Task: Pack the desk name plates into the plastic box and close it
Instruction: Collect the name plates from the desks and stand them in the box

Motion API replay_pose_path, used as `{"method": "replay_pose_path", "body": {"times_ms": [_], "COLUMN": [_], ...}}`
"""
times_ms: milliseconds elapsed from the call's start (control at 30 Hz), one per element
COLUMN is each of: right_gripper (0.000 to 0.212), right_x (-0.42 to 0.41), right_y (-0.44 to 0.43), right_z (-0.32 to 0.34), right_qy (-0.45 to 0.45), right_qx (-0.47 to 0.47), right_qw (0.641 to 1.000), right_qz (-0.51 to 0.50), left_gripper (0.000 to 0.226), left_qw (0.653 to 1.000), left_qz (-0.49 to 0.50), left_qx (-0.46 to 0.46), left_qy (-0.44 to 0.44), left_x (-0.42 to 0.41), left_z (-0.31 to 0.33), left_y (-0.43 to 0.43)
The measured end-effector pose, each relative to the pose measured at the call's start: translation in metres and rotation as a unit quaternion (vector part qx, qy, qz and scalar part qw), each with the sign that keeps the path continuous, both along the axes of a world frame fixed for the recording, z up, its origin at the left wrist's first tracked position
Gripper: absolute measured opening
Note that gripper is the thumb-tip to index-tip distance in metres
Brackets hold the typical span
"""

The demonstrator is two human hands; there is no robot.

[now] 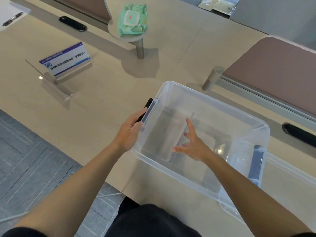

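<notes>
Right hand (191,144) inside box (256,127), fingers spread, settling clear plate (164,135) flat; left hand (131,129) grips box latch (148,113), steadying.

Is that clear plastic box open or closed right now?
Open. The plastic box has no lid on top, and the right hand reaches down inside it onto a clear name plate.

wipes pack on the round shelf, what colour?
Mint green wipes pack, with a white flip lid; head view.
</notes>
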State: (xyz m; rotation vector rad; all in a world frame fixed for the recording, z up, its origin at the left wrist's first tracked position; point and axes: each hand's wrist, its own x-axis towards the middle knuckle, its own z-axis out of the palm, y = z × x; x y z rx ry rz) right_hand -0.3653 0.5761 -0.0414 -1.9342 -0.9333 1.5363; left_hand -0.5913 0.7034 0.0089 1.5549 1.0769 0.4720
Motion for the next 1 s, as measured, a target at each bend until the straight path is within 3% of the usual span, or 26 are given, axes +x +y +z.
{"method": "replay_pose_path", "body": {"times_ms": [133, 333, 1000], "right_gripper": [0.129, 0.133, 0.123], "right_x": [-0.005, -0.018, -0.048], "right_y": [0.010, 0.035, 0.065], "right_z": [-0.003, -0.005, -0.006], "right_qy": [0.018, 0.015, 0.002], "right_qx": [0.016, 0.041, 0.068], "right_qw": [1.000, 0.999, 0.998], "right_qz": [0.002, 0.026, 0.017], "left_gripper": [0.050, 0.028, 0.040], "left_qw": [0.999, 0.984, 0.977], "left_qz": [0.007, -0.012, -0.032], "left_qx": [-0.021, -0.173, -0.194], "left_qy": [-0.032, -0.046, -0.081], "left_x": [0.001, -0.008, -0.020], "left_z": [0.002, -0.002, -0.012], "left_y": [-0.001, 0.003, 0.004]}}
